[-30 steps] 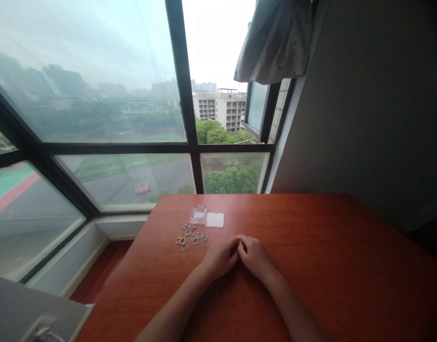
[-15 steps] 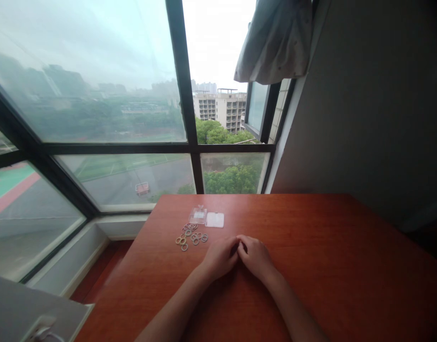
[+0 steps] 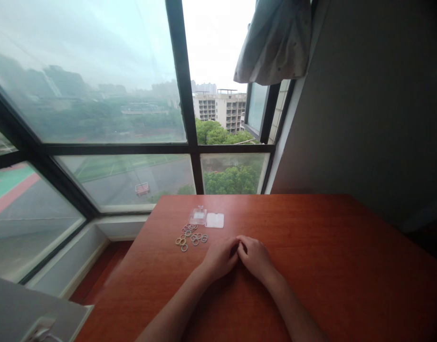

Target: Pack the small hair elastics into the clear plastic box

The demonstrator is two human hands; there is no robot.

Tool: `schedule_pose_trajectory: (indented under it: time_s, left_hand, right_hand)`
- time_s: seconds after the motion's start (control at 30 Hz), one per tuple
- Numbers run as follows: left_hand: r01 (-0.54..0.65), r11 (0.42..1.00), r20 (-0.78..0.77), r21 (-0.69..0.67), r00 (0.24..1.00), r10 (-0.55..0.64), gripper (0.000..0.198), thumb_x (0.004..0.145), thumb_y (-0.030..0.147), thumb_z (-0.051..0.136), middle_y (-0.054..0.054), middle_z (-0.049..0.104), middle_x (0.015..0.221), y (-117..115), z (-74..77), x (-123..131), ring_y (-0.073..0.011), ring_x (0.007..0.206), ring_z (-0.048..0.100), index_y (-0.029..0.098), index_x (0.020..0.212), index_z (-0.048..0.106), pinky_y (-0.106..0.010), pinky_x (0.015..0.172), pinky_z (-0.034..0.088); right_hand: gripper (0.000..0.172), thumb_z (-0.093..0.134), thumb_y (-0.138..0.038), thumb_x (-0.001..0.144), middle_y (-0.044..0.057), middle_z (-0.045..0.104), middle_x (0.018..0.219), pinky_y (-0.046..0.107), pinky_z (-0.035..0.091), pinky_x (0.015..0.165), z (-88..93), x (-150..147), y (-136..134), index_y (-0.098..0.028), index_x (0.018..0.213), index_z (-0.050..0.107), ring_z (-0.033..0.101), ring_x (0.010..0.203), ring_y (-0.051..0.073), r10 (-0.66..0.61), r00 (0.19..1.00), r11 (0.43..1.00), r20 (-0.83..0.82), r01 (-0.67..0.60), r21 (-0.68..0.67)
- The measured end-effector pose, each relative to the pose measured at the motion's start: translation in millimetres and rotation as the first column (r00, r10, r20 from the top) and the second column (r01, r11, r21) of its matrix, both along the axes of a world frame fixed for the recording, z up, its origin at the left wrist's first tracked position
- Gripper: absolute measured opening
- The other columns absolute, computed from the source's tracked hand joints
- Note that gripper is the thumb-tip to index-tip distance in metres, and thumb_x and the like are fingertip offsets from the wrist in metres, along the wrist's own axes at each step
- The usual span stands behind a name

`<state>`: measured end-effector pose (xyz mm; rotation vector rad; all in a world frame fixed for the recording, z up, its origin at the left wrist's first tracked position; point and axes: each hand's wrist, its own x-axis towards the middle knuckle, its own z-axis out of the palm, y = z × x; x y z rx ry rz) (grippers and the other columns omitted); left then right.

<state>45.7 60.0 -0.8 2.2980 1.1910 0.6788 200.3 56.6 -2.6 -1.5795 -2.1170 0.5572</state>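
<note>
My left hand (image 3: 220,256) and my right hand (image 3: 254,255) rest on the reddish-brown wooden table (image 3: 311,237), fingertips meeting in the middle. Both have their fingers curled in and pressed together. Anything inside them is hidden from this view. Just left of my left hand lies a loose group of small rings (image 3: 195,237), several of them, in pinkish, yellowish and grey-green tones, some overlapping. Behind the rings sits a small clear plastic box (image 3: 197,216), with a flat whitish lid-like piece (image 3: 214,220) beside it on the right.
Large windows with dark frames (image 3: 193,95) rise behind the table's far edge. A pale curtain (image 3: 275,47) hangs at upper right, beside an open pane. A grey wall (image 3: 364,118) stands on the right. At lower left is a light-coloured panel (image 3: 36,304).
</note>
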Motion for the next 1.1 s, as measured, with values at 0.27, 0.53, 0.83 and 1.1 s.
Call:
schedule_pose_trajectory:
  time_s: [0.27, 0.53, 0.83, 1.1]
  left_hand:
    - [-0.006, 1.000, -0.002, 0.008, 1.000, 0.007, 0.021, 0.080, 0.013, 0.048, -0.004, 0.068, 0.097, 0.0, -1.4, -0.2, -0.0180, 0.086, 0.062, 0.020, 0.097, 0.059, -0.025, 0.073, 0.043]
    - [-0.010, 1.000, -0.012, -0.001, 1.000, 0.010, 0.021, 0.080, 0.013, 0.048, -0.004, 0.068, 0.098, -0.4, 1.3, 0.4, -0.0179, 0.086, 0.062, 0.020, 0.096, 0.058, -0.025, 0.072, 0.043]
    - [0.005, 1.000, -0.001, -0.006, 1.000, -0.005, 0.021, 0.080, 0.013, 0.048, -0.005, 0.068, 0.099, -0.1, 2.3, 0.1, -0.0188, 0.088, 0.062, 0.020, 0.097, 0.058, -0.025, 0.074, 0.044]
    - [0.000, 1.000, 0.020, -0.019, 1.000, 0.001, 0.024, 0.080, 0.013, 0.048, -0.005, 0.068, 0.101, -0.1, 2.1, -0.1, -0.0194, 0.091, 0.062, 0.021, 0.100, 0.059, -0.027, 0.077, 0.046]
  right_hand:
    - [0.027, 0.042, -0.018, 0.089, 0.003, 0.071, 0.099, 0.022, 0.040, 0.078, 0.6, -0.7, 0.4, -0.023, 0.100, 0.066, 0.064, 0.092, 0.017, -0.003, 1.000, 1.000, 0.004, 0.003, -0.018]
    - [0.026, 0.042, -0.019, 0.089, 0.002, 0.071, 0.097, 0.022, 0.039, 0.074, -0.8, -0.4, 0.1, -0.023, 0.098, 0.066, 0.064, 0.090, 0.017, 0.000, 1.000, 1.000, 0.004, 0.000, 0.001]
    - [0.026, 0.042, -0.018, 0.089, 0.002, 0.071, 0.097, 0.023, 0.039, 0.075, 0.6, -0.4, 0.3, -0.024, 0.098, 0.066, 0.063, 0.090, 0.017, -0.005, 1.000, 1.000, 0.011, 0.005, -0.015]
    - [0.026, 0.042, -0.019, 0.089, 0.002, 0.071, 0.097, 0.023, 0.039, 0.075, -0.5, -0.3, 0.2, -0.024, 0.099, 0.066, 0.064, 0.090, 0.017, -0.006, 1.000, 1.000, 0.010, 0.006, -0.003]
